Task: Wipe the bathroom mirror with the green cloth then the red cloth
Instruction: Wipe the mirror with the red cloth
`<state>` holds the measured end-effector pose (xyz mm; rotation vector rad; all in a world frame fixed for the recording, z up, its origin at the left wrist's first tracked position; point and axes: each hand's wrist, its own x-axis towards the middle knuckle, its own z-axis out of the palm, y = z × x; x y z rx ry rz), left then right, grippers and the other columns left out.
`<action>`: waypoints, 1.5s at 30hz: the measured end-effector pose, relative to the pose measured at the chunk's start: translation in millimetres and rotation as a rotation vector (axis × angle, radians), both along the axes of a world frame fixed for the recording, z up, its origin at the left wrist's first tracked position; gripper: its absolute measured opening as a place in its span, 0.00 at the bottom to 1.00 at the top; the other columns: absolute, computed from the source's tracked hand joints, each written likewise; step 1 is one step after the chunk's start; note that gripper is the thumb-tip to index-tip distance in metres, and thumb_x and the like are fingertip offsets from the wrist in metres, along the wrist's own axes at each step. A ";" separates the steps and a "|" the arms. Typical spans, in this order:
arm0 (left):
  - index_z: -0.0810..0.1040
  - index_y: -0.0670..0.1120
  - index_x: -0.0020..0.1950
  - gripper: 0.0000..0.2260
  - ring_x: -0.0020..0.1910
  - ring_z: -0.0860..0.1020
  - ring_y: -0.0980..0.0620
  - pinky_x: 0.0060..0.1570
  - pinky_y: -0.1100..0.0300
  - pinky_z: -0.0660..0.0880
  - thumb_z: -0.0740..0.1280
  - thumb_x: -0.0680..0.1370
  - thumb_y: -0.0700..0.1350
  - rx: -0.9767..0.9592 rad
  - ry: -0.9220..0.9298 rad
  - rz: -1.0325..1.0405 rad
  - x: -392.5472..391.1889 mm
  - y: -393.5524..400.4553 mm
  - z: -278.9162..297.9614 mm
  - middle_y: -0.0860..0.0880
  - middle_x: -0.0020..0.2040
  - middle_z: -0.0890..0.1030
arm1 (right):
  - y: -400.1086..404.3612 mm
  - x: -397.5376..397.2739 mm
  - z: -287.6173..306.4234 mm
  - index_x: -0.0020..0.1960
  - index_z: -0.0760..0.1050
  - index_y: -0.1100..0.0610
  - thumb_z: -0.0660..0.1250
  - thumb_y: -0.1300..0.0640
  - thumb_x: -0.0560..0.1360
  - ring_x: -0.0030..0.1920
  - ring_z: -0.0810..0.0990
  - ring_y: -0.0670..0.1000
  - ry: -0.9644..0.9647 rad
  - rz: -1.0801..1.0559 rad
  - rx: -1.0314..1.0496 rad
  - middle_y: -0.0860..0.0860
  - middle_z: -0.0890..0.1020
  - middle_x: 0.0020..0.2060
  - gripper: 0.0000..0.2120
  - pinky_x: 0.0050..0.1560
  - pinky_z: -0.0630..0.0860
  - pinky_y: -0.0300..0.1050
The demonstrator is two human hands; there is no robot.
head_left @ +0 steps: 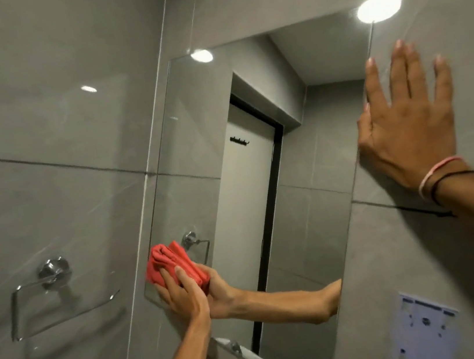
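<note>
Left hand [182, 296] clamped on folded red cloth [168, 263], pressing it vs mirror [259, 176] at lower-left corner. Chrome towel ring [54, 293] on wall just left of that hand. Right hand [410, 121], fingers spread flat, on grey tile [467, 25] at mirror's right edge, w/ wristbands [436, 178].

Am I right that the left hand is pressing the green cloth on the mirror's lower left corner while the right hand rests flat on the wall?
Not quite. In the head view the cloth under the left hand is red, not green. The rest holds: it is pressed on the lower left corner of the mirror, and the right hand lies flat on the wall beside the mirror's right edge.
</note>
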<state>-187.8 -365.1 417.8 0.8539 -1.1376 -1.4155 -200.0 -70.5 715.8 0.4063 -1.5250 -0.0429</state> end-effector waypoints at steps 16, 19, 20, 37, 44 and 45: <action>0.58 0.55 0.83 0.26 0.84 0.48 0.39 0.81 0.36 0.50 0.53 0.84 0.55 -1.509 0.166 0.030 -11.1 141.6 375.3 0.40 0.85 0.50 | 0.5 7.9 6.4 0.86 0.46 0.56 0.47 0.45 0.84 0.86 0.47 0.61 -0.063 -0.106 -0.002 0.62 0.48 0.85 0.34 0.84 0.45 0.65; 0.62 0.51 0.82 0.25 0.84 0.52 0.42 0.83 0.42 0.52 0.54 0.84 0.55 -1.609 0.181 0.033 -14.0 111.6 328.1 0.41 0.84 0.55 | -0.4 8.7 5.6 0.86 0.47 0.56 0.48 0.45 0.84 0.86 0.48 0.61 -0.054 -0.114 -0.011 0.62 0.49 0.85 0.34 0.84 0.44 0.64; 0.63 0.51 0.81 0.26 0.84 0.53 0.42 0.83 0.44 0.53 0.54 0.84 0.55 -1.600 0.176 0.020 -16.1 100.9 307.0 0.41 0.84 0.56 | -0.4 10.1 5.9 0.86 0.47 0.56 0.49 0.46 0.84 0.86 0.48 0.61 -0.059 -0.110 -0.011 0.62 0.49 0.85 0.34 0.84 0.45 0.65; 0.57 0.49 0.83 0.25 0.84 0.50 0.41 0.81 0.51 0.46 0.59 0.86 0.46 -0.011 -0.046 -0.176 22.1 196.0 -30.5 0.38 0.84 0.50 | -4.0 5.0 -2.6 0.75 0.61 0.59 0.46 0.46 0.83 0.75 0.68 0.68 -0.052 0.014 -0.071 0.67 0.69 0.73 0.26 0.76 0.61 0.72; 0.54 0.55 0.82 0.26 0.85 0.45 0.47 0.83 0.49 0.43 0.59 0.86 0.47 -0.104 0.188 -0.225 17.6 226.1 71.0 0.44 0.85 0.45 | -1.7 14.7 0.1 0.85 0.52 0.57 0.50 0.50 0.84 0.86 0.52 0.61 -0.071 0.055 -0.032 0.64 0.54 0.84 0.31 0.84 0.49 0.66; 0.53 0.56 0.83 0.26 0.85 0.44 0.47 0.83 0.47 0.44 0.58 0.86 0.49 -0.151 0.209 -0.224 13.4 222.6 101.9 0.45 0.85 0.43 | -1.4 13.7 0.7 0.85 0.53 0.56 0.51 0.51 0.83 0.86 0.53 0.60 -0.065 0.093 -0.044 0.63 0.55 0.84 0.31 0.85 0.50 0.63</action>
